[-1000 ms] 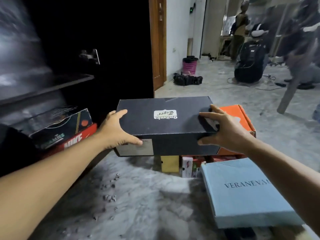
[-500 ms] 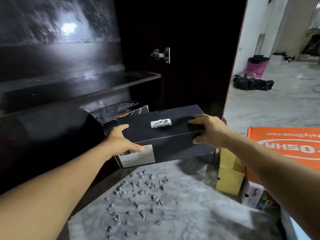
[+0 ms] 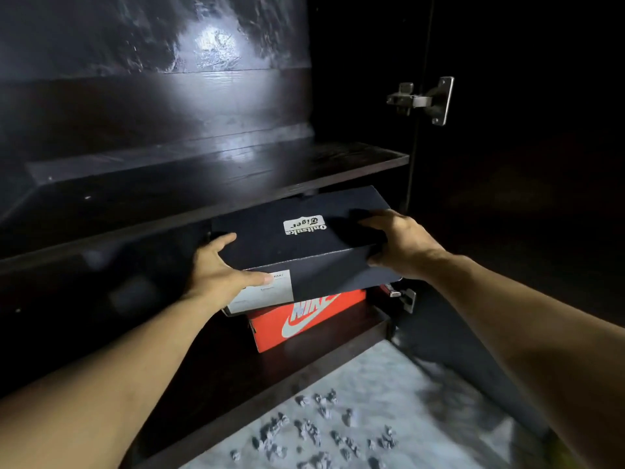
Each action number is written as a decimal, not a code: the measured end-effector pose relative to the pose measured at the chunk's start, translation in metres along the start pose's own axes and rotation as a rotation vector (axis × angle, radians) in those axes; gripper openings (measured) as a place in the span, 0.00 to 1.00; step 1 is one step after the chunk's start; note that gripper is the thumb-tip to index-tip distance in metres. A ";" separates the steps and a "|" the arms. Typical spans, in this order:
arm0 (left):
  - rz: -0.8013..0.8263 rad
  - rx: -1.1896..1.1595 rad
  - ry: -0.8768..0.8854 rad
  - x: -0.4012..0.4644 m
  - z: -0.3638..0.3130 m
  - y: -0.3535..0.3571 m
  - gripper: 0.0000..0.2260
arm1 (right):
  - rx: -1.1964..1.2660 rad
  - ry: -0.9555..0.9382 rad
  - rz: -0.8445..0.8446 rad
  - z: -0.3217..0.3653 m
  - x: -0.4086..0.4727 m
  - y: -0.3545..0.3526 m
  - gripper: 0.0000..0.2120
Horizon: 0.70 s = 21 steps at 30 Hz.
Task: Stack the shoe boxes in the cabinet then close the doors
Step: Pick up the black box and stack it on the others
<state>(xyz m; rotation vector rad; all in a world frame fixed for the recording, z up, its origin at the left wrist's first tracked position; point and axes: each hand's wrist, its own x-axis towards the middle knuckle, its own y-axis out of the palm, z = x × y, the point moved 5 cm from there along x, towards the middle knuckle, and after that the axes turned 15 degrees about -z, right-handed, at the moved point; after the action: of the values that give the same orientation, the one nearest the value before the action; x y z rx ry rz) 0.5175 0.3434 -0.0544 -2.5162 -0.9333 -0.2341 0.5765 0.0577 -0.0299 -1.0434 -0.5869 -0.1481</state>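
A black shoe box (image 3: 304, 245) with a white logo on its lid is held between both hands at the mouth of the dark cabinet's lower compartment. My left hand (image 3: 220, 272) grips its left end over the white label. My right hand (image 3: 402, 245) grips its right end. Under it an orange shoe box (image 3: 304, 323) with a white swoosh stands on the cabinet's bottom board (image 3: 338, 343). Whether another box lies between the two is hidden. The black box's far end reaches in under the shelf (image 3: 203, 184).
The cabinet's right door (image 3: 524, 164) stands open, with a metal hinge (image 3: 426, 99) up high and another hinge (image 3: 402, 296) low beside the boxes. Small grey bits of rubble (image 3: 321, 431) lie scattered on the pale floor in front of the cabinet.
I have turned left to the cabinet and carried the black box with both hands from the floor pile to above the orange box, under the shelf.
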 end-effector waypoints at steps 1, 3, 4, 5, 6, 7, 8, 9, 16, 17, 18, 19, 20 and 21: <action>-0.019 0.001 -0.007 0.009 0.001 0.003 0.44 | -0.002 -0.008 0.004 0.000 0.012 0.010 0.37; -0.040 0.016 -0.023 0.025 0.004 0.010 0.42 | -0.017 -0.022 0.017 -0.003 0.034 0.028 0.36; -0.046 0.030 -0.030 0.032 0.006 0.014 0.41 | -0.021 -0.026 0.024 -0.005 0.044 0.037 0.35; -0.050 0.042 -0.036 0.038 0.007 0.018 0.40 | -0.025 -0.028 0.030 -0.007 0.052 0.044 0.34; -0.058 0.050 -0.039 0.044 0.008 0.022 0.39 | -0.030 -0.031 0.034 -0.009 0.060 0.051 0.33; -0.068 0.051 -0.040 0.050 0.009 0.026 0.39 | -0.040 -0.036 0.030 -0.011 0.068 0.057 0.32; -0.084 0.050 -0.036 0.055 0.011 0.030 0.38 | -0.054 -0.040 0.014 -0.013 0.075 0.062 0.31; -0.105 0.054 -0.025 0.060 0.012 0.034 0.36 | -0.072 -0.044 -0.016 -0.013 0.081 0.066 0.30; -0.248 0.102 0.071 0.074 0.021 0.053 0.26 | -0.254 -0.043 -0.321 -0.002 0.095 0.094 0.18; -0.297 0.109 0.090 0.074 0.020 0.053 0.26 | -0.230 -0.037 -0.336 -0.001 0.095 0.099 0.17; -0.346 0.117 0.119 0.074 0.019 0.053 0.25 | -0.204 -0.038 -0.345 -0.002 0.095 0.102 0.17; -0.379 0.131 0.153 0.074 0.017 0.053 0.25 | -0.172 -0.052 -0.349 -0.003 0.097 0.105 0.18; -0.386 0.155 0.182 0.074 0.017 0.054 0.26 | -0.133 -0.076 -0.345 -0.003 0.098 0.108 0.20; -0.365 0.186 0.202 0.074 0.017 0.057 0.26 | -0.091 -0.105 -0.332 -0.002 0.099 0.112 0.21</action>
<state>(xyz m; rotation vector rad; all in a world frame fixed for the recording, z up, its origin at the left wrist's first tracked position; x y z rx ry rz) 0.6102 0.3558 -0.0671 -2.0960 -1.2604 -0.4803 0.7033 0.1283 -0.0646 -1.0396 -0.8536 -0.4163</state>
